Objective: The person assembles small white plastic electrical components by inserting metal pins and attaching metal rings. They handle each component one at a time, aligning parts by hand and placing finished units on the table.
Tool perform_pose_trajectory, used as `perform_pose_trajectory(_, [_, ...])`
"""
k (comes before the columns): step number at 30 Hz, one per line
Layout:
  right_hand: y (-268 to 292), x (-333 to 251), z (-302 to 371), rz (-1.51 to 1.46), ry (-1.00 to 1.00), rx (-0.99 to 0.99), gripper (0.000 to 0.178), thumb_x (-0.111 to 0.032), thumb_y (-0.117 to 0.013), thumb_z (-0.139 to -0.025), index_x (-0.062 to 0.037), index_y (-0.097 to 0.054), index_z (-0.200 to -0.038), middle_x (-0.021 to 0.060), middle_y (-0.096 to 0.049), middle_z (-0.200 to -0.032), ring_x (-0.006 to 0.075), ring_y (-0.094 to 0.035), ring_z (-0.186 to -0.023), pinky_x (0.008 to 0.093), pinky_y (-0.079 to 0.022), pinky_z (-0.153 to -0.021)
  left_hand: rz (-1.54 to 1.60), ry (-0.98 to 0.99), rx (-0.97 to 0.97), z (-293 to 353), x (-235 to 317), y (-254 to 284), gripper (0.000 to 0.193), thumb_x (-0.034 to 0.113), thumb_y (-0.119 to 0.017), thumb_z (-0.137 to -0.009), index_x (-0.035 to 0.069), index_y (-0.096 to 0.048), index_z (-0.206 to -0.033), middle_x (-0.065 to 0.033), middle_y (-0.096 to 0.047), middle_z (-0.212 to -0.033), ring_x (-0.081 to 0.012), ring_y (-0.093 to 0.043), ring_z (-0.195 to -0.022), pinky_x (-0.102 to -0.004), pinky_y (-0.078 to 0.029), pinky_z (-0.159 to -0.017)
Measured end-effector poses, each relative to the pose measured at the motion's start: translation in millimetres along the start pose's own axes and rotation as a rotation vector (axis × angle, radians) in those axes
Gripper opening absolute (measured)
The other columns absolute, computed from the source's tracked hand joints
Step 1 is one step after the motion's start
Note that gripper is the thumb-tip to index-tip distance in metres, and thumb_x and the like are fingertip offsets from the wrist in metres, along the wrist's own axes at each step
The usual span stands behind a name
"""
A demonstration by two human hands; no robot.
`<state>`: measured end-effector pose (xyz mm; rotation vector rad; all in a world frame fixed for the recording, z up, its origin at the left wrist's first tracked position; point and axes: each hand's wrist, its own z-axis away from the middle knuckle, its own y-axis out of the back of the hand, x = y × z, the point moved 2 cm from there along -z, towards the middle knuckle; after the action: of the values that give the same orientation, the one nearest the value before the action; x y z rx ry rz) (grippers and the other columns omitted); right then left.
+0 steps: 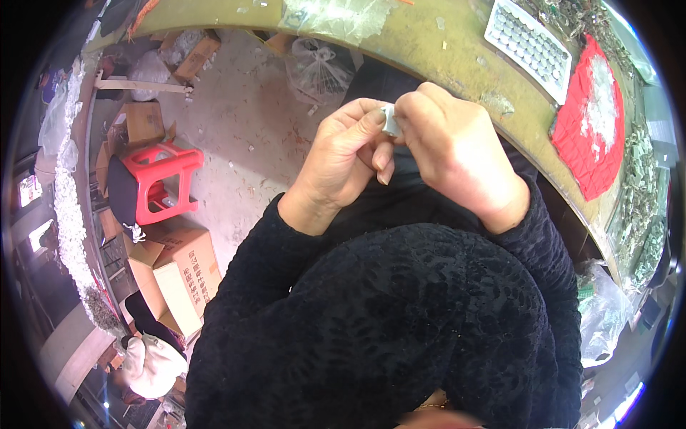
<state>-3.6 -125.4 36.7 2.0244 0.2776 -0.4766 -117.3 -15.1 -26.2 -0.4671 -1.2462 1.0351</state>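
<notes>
In front of my chest, my two hands meet just short of the table's near edge. A small pale, whitish-blue piece [391,121] sits between them, too small and too covered to name. My left hand [339,154] pinches it between thumb and fingers from the left side. The closed fingers of my right hand [450,143] press against its right side. The right fingertips are partly hidden, so whether they hold a second part cannot be seen.
A yellowish worktable [443,53] curves past my hands, bearing a white tray [493,36] of round pieces and a red cloth [568,136] with whitish bits. Small-part heaps [636,193] lie at far right. Leftward are a red stool [168,182], cardboard boxes [189,268] and a person [153,365].
</notes>
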Motion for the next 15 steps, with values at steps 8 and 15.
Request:
perform_pose_trajectory(8, [-1,-15,2,0.059,0.099,-0.046,0.020,0.000,-0.065,-0.070,-0.0027,-0.052,-0.085,0.0091,-0.049,-0.073,0.0268,-0.056,-0.064,0.0358,-0.047,-0.058,-0.065,-0.040,0.018,12,4,1,0.020,0.018,-0.061,-0.098,-0.002,-0.062,-0.100,-0.0138,-0.067,-0.085,-0.0119,-0.055,-0.054,-0.0288,-0.051,-0.046])
perform_pose_trajectory(15, [-12,-9,26,0.165,-0.004,-0.340,0.011,-0.004,-0.061,-0.073,-0.0047,-0.051,-0.075,0.0105,-0.053,-0.071,0.0264,-0.061,-0.063,0.0362,-0.052,-0.059,0.001,-0.267,-0.036,31,35,5,0.025,0.015,-0.055,-0.100,-0.005,-0.058,-0.113,-0.0223,-0.067,-0.085,-0.0142,-0.056,-0.049,-0.0321,-0.054,-0.045])
